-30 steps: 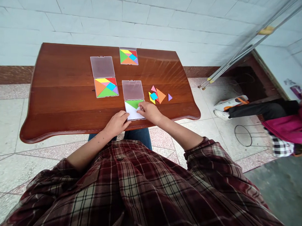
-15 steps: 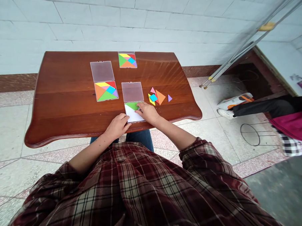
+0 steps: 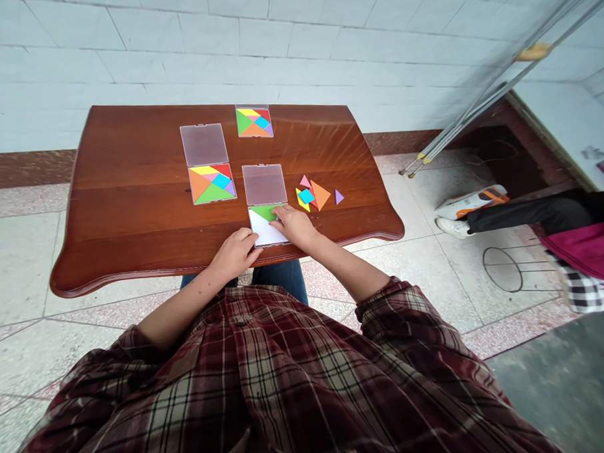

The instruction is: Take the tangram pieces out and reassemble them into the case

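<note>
Tangram case (image 3: 266, 233), one of three on the wooden surface (image 3: 134, 172), lies open at the near edge, right under the hands. The left hand (image 3: 235, 251) has its fingers close together at the left edge of the white base, near the front corner; I cannot tell whether it grips the case. The right hand (image 3: 294, 226) comes in from the right, fingers bent and partly spread, fingertips at a single green triangle (image 3: 263, 212) lying along the far side of the base; whether it pinches that piece, I cannot tell. One clear lid (image 3: 264, 183) is folded back flat beyond the base.

Just right of this case are six loose pieces. Five sit in a cluster, some overlapping: one pink triangle (image 3: 304, 180), one orange triangle (image 3: 320, 195), one blue square (image 3: 306, 196), one yellow piece (image 3: 302, 203) and one red piece (image 3: 314, 201). One purple triangle (image 3: 338, 197) lies apart, to their right.

To the left, a second case (image 3: 203, 145) stands open, its seven pieces fitted into a square. At the far edge is a third case (image 3: 252, 106), also with seven pieces fitted.

On the floor at right, two crutch tips (image 3: 407, 174) show beside one white shoe (image 3: 453, 228) of another person.
</note>
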Demonstrator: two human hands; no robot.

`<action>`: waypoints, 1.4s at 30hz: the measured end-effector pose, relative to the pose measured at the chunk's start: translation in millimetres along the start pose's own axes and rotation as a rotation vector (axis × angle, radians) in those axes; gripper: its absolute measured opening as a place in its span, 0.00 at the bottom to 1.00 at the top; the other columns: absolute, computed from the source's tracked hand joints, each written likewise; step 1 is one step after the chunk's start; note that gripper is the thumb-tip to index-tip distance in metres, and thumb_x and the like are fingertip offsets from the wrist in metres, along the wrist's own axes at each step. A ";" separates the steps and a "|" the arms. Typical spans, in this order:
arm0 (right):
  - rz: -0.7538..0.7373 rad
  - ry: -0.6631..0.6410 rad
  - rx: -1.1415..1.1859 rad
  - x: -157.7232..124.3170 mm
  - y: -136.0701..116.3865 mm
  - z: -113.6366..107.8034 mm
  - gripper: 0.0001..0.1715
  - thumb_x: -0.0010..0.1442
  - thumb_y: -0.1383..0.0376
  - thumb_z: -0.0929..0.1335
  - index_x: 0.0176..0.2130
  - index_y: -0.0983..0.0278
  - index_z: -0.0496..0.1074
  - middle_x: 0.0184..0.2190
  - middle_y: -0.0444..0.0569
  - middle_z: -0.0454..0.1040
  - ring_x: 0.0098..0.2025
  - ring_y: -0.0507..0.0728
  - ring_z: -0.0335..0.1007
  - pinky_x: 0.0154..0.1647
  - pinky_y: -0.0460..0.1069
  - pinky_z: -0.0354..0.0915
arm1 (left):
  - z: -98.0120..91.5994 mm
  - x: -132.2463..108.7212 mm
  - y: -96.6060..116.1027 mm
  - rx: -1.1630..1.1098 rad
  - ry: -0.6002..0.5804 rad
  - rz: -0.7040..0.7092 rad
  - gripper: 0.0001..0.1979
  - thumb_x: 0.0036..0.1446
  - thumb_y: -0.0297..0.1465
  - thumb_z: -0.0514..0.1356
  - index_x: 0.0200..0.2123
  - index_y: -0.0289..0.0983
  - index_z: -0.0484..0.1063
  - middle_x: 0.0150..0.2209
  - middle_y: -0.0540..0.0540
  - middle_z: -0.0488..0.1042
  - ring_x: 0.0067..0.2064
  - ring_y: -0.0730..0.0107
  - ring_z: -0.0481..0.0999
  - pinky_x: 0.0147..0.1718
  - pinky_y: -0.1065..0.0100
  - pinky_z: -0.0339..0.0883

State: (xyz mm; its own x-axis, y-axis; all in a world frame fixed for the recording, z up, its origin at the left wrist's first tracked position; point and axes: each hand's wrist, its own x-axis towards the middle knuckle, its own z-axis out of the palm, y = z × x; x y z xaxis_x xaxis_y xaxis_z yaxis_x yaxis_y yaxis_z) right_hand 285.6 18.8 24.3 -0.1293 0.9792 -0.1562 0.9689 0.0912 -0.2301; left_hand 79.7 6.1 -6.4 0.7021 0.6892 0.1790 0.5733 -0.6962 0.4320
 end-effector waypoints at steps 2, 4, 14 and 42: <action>0.009 -0.006 -0.001 -0.5 -0.4 -0.4 0.18 0.67 0.61 0.64 0.53 0.68 0.70 0.51 0.59 0.73 0.50 0.61 0.72 0.44 0.51 0.64 | 0.6 -0.5 -0.3 -0.006 0.015 -0.009 0.09 0.63 0.33 0.55 0.41 0.35 0.72 0.42 0.40 0.71 0.43 0.60 0.71 0.46 0.58 0.70; 0.012 -0.010 0.005 -0.6 -0.3 -0.5 0.19 0.67 0.61 0.64 0.53 0.68 0.70 0.51 0.59 0.73 0.50 0.61 0.72 0.44 0.51 0.64 | 0.9 -1.0 -0.1 -0.008 0.029 -0.016 0.10 0.63 0.33 0.55 0.41 0.35 0.72 0.43 0.39 0.71 0.44 0.59 0.71 0.47 0.58 0.70; 0.024 0.032 0.013 11.7 5.2 -1.4 0.20 0.67 0.62 0.64 0.55 0.68 0.70 0.51 0.59 0.73 0.51 0.61 0.70 0.48 0.52 0.63 | -1.7 14.2 -3.7 0.051 0.075 -0.049 0.13 0.62 0.35 0.56 0.46 0.35 0.73 0.53 0.36 0.70 0.56 0.49 0.68 0.56 0.48 0.63; 0.068 0.087 0.006 21.3 -3.7 7.8 0.21 0.68 0.63 0.61 0.55 0.68 0.70 0.51 0.60 0.71 0.51 0.62 0.69 0.49 0.52 0.64 | 9.3 32.7 -11.6 0.007 0.004 -0.080 0.21 0.62 0.36 0.57 0.54 0.30 0.69 0.62 0.31 0.65 0.67 0.43 0.59 0.65 0.42 0.55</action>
State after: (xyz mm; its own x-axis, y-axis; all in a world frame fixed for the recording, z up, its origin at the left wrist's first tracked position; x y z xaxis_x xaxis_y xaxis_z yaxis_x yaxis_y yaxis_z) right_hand 277.6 37.9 14.3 -0.0446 0.9952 -0.0875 0.9735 0.0236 -0.2277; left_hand 100.0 34.8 -13.8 0.6519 0.7438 0.1475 0.6308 -0.6400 0.4388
